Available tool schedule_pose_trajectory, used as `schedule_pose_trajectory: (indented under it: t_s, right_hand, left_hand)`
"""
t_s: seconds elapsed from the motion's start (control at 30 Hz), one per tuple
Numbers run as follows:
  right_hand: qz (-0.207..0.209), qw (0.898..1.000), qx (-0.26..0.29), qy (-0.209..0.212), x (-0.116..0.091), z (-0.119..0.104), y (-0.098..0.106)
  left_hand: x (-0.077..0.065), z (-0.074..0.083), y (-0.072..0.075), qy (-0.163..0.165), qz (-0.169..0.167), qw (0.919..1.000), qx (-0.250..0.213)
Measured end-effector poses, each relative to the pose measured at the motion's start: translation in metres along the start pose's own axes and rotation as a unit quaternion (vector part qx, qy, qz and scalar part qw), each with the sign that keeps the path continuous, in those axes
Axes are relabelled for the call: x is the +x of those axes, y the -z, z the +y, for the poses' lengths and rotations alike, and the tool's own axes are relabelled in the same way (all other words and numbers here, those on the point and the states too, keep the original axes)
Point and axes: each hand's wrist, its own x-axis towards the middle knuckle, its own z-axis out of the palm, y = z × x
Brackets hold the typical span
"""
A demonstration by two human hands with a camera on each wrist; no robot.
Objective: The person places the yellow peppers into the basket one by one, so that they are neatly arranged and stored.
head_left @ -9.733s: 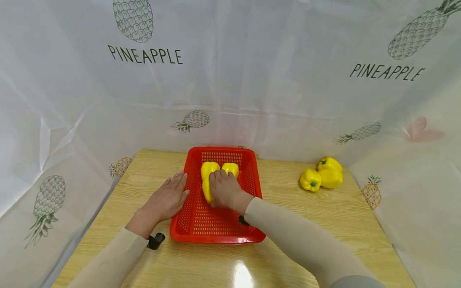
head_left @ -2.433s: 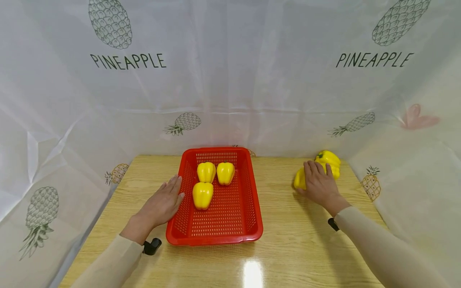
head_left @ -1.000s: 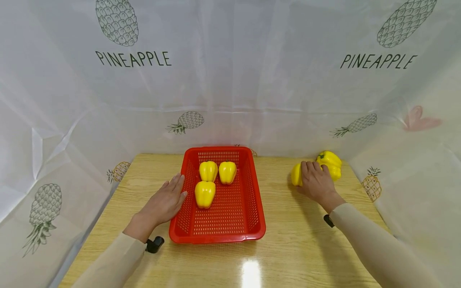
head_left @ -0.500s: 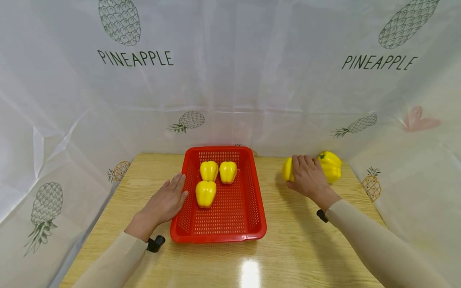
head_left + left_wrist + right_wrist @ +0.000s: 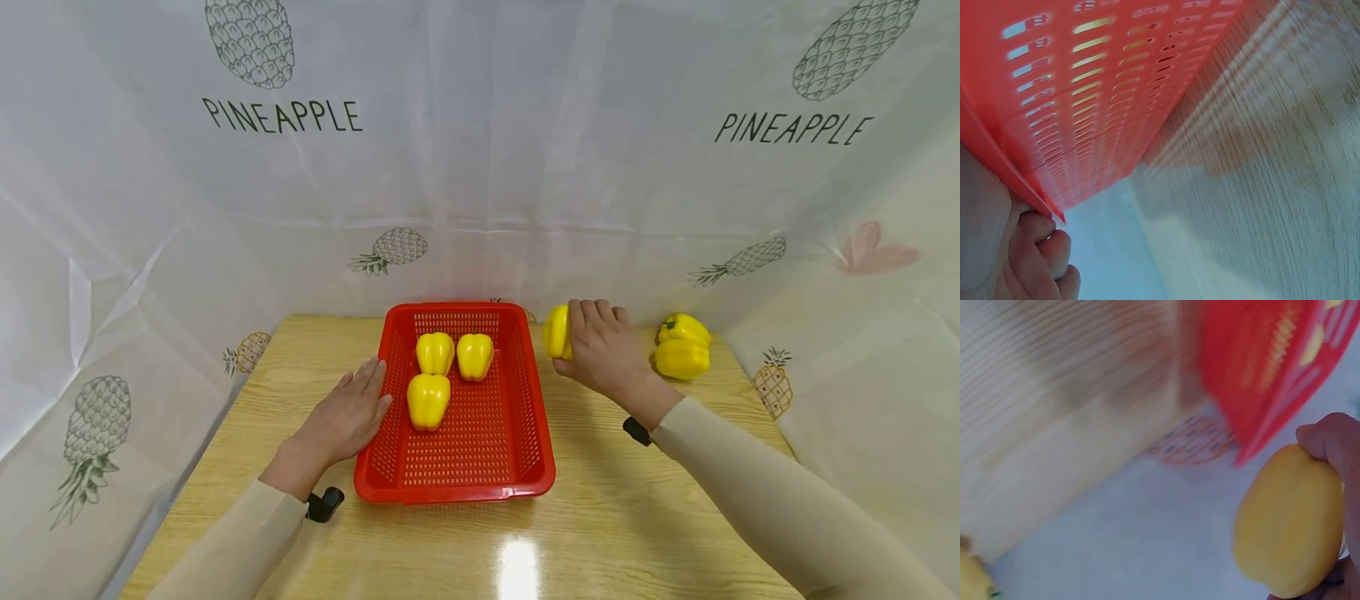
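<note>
A yellow bell pepper [image 5: 557, 333] is gripped in my right hand [image 5: 606, 350], raised off the table just right of the red basket [image 5: 542, 450]. In the right wrist view, thumb and fingers wrap the sides of that bell pepper [image 5: 1288, 522]. My left hand [image 5: 347, 417] rests with straight fingers along the basket's left rim; in the left wrist view its fingertips [image 5: 1054, 250] lie at the edge of the rim. Three yellow bell peppers stand inside the basket: two at the back and one bell pepper [image 5: 428, 402] in front of them.
Two more yellow bell peppers [image 5: 682, 358] sit together at the table's back right corner. The wooden table [image 5: 420, 550] ends at the back and sides against a pale plastic sheet [image 5: 525, 167] printed with pineapples.
My right hand has picked up a bell pepper from the group at the right and carried it left and up toward the basket. The left hand has stayed at the rim.
</note>
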Motion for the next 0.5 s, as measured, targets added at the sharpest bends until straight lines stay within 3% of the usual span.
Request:
schedule_pose_trajectory:
  t_s: [0.23, 0.5]
  right_hand:
    - [-0.003, 0.999, 0.016, 0.027, 0.016, -0.044, 0.012]
    - [-0.021, 0.997, 0.022, 0.072, 0.016, -0.080, 0.004]
  left_hand:
    - [0.000, -0.001, 0.000, 0.002, 0.002, 1.0000, -0.002]
    - [0.001, -0.001, -0.002, 0.001, 0.003, 1.0000, -0.003]
